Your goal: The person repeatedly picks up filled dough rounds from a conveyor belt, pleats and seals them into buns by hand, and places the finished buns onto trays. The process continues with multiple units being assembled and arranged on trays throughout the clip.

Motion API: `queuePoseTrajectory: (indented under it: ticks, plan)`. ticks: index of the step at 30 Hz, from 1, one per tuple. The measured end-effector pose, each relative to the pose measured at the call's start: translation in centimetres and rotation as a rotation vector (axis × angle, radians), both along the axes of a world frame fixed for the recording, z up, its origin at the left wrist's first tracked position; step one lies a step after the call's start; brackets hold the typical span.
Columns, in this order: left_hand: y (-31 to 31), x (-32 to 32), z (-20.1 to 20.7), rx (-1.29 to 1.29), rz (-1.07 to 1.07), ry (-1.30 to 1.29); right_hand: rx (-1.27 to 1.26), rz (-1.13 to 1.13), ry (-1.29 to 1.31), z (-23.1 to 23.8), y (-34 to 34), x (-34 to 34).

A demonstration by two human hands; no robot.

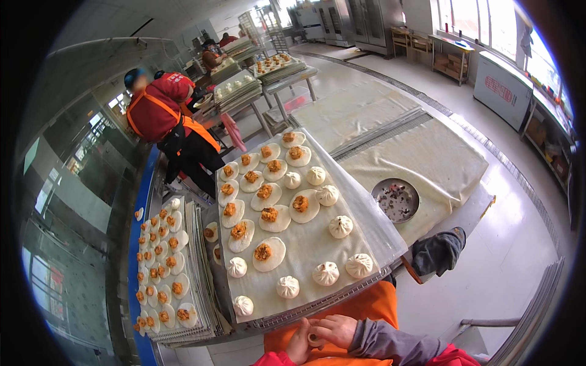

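Close to my body, below the tray's front edge, my left hand (298,345) is curled round a small dough bun (314,340). The fingers of my right hand (334,330) bend over its top edge and pinch it. Most of the bun is hidden by my hands. Ahead of them is a cloth-lined tray (308,242) on a stack. It bears several flat dough wrappers with orange-brown filling (269,254), and several closed pleated buns (288,287) along its front and right.
Another stacked tray of filled wrappers (173,293) stands at the left. To the right, a metal bowl (396,200) with dark scraps rests on a cloth-covered surface (421,158). A person in a red top and orange apron (160,113) works at the far left, others beyond.
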State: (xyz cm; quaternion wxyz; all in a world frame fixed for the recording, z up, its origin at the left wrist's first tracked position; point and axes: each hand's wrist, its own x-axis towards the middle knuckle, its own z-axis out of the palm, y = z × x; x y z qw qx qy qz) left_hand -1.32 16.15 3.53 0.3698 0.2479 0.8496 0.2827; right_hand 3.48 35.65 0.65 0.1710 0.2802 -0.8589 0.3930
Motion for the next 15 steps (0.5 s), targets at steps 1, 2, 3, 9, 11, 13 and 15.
queuePoseTrajectory:
  ticks: [1,2,3,9,11,13,15]
  plan:
    - [0.2,-0.2,0.1,0.112,0.14,-0.197,0.024,0.025,-0.007,0.3,0.0,-0.1]
    - [0.3,-0.5,0.0,0.227,0.276,-0.393,0.046,0.046,-0.026,0.6,0.0,-0.2]
    - [0.3,-0.6,-0.3,0.343,0.408,-0.592,0.093,0.058,-0.008,0.9,-0.1,-0.4]
    - [-0.6,0.6,-1.1,0.55,0.689,-0.816,0.066,0.037,0.054,2.6,-1.0,-1.4]
    - [-0.9,1.0,-0.9,0.579,0.701,-0.77,0.087,0.04,-0.043,2.8,-1.1,-1.4]
    - [-1.2,1.0,-0.9,0.617,0.64,-0.693,0.176,0.051,-0.098,2.8,-1.4,-1.3]
    - [-1.8,0.9,-0.9,0.659,0.618,-0.676,0.044,0.031,-0.15,2.9,-2.0,-1.2]
